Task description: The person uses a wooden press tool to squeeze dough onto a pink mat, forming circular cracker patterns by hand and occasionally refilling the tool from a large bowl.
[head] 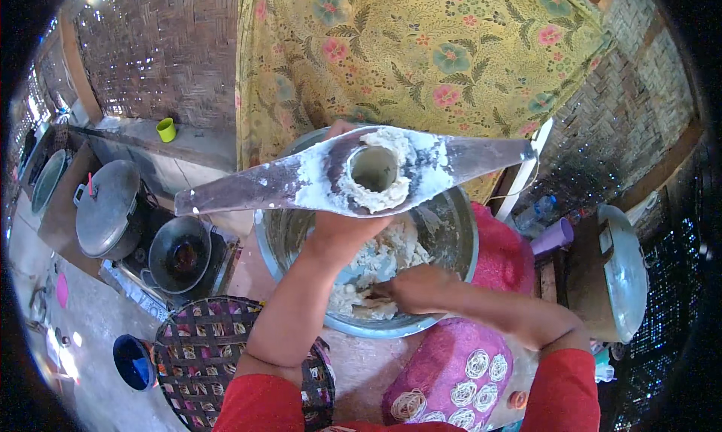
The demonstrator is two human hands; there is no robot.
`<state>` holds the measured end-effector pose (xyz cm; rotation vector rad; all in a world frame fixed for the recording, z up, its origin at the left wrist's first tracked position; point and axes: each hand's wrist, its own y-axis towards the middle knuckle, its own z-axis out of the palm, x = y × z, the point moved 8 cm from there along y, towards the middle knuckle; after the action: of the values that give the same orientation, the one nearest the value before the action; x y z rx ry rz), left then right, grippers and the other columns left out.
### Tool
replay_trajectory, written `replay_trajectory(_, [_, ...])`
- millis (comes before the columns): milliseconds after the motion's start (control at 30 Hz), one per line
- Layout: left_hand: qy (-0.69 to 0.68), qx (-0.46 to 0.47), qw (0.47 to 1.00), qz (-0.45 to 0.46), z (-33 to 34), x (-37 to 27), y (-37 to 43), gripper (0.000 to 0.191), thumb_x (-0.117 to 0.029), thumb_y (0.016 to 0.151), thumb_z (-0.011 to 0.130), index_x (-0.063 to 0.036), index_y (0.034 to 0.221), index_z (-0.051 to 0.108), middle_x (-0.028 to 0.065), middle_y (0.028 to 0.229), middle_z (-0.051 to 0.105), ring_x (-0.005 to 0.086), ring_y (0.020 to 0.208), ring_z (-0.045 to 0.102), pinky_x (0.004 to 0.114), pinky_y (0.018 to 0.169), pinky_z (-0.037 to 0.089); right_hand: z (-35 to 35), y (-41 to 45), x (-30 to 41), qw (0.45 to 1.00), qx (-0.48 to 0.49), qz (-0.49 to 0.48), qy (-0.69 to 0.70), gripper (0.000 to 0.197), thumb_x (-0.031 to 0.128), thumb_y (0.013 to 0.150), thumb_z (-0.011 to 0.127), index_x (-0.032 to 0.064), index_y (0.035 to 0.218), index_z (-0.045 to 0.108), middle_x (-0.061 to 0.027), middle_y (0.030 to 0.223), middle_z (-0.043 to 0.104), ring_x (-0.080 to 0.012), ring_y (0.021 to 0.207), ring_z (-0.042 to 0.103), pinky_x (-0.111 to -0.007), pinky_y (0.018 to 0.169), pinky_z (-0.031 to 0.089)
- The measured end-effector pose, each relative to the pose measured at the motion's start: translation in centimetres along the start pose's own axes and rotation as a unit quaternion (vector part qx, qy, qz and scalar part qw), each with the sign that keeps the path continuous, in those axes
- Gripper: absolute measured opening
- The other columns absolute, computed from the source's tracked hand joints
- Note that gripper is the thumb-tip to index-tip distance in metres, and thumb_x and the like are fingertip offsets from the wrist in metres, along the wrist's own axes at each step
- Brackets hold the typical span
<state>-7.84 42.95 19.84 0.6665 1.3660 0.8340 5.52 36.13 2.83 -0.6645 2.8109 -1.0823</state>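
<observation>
My left hand holds up a wooden press with two long tapering handles and a round hole in the middle. White dough clings around the hole and powdery smears whiten the wood. The press hides most of this hand; its heel shows below and some fingers above. Beneath it stands a large metal basin with lumps of moist white dough inside. My right hand reaches into the near side of the basin, its curled fingers in a mass of dough. Its fingertips are partly hidden.
Close in front, a pink mat bears several coiled noodle-like nests, beside a dark woven basket. To the left are a wok and a lidded pot. A large lidded pot stands right; a floral cloth hangs behind.
</observation>
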Motion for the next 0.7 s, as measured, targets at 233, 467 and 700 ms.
replay_trajectory(233, [0.111, 0.035, 0.992, 0.053, 0.5, -0.5, 0.1, 0.041, -0.006, 0.060, 0.079, -0.0060, 0.094, 0.056, 0.0065, 0.089, 0.055, 0.0204, 0.083, 0.054, 0.032, 0.074, 0.044, -2.1, -3.2, 2.9, 0.993, -0.095, -0.071, -0.009, 0.047, 0.013, 0.075, 0.051, 0.0210, 0.121, 0.056, -0.0190, 0.077, 0.064, -0.0351, 0.074, 0.065, -0.046, 0.066, 0.052])
replay_trajectory(467, [0.172, 0.051, 0.975, 0.129, 2.1, -2.0, 0.7, 0.029, -0.014, 0.061, 0.078, -0.0088, 0.083, 0.058, 0.0083, 0.084, 0.052, 0.0255, 0.081, 0.050, 0.037, 0.069, 0.040, -4.2, -12.2, -1.0, 0.991, -0.136, 0.001, -0.009, 0.040, 0.023, 0.084, 0.051, 0.0321, 0.122, 0.055, -0.0157, 0.080, 0.064, -0.0327, 0.071, 0.063, -0.045, 0.063, 0.049])
replay_trajectory(700, [0.265, 0.033, 0.948, 0.172, 5.4, -5.7, 3.5, 0.033, -0.021, 0.064, 0.074, -0.0088, 0.088, 0.056, 0.0098, 0.081, 0.050, 0.0298, 0.079, 0.052, 0.041, 0.067, 0.045, -11.3, -25.7, -3.1, 0.968, -0.249, 0.039, -0.005, 0.027, 0.030, 0.085, 0.059, 0.0238, 0.110, 0.065, -0.0155, 0.082, 0.065, -0.0330, 0.073, 0.063, -0.041, 0.063, 0.048])
